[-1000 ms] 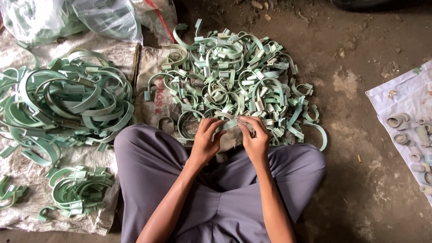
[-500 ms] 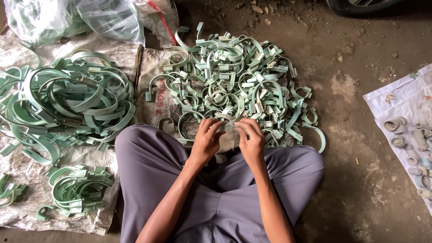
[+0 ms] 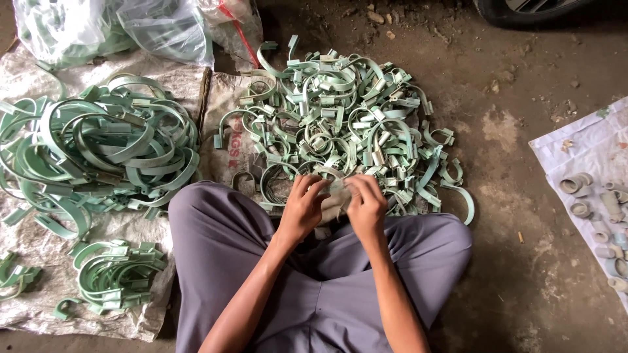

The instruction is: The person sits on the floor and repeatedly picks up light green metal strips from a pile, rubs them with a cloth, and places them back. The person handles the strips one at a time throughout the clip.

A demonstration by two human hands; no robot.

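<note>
Nearest the camera, over the crossed legs in grey trousers (image 3: 314, 287), the left hand (image 3: 302, 208) and the right hand (image 3: 366, 206) meet at the near edge of the big heap, fingers curled shut around one pale green clip (image 3: 335, 191) held between them; most of that clip is hidden by the fingers, so its exact shape cannot be told. Judging by how things lie, the work looks well short of finished. Near left, on a woven sack (image 3: 39, 287) spread over the floor, a small bundle (image 3: 114, 281) of green bands lies gathered, with a few more at the left edge. Farther on the left, a larger pile of wide bands (image 3: 104, 150) sits nested in loose rings, which seems to be what has been set apart by kind so far. Just beyond the hands, the tangled heap (image 3: 340, 117) of smaller clips spreads over another sack and onto the dirt floor (image 3: 523, 163); it is the biggest mass in view and appears unsorted, so most of the handling probably remains. Near right, well apart from the hands, a white sheet (image 3: 575, 147) carries some short greyish rings (image 3: 589, 202), few in number. Farthest left, clear plastic bags (image 3: 111, 29) hold more green pieces, whether done or waiting cannot be told.
</note>
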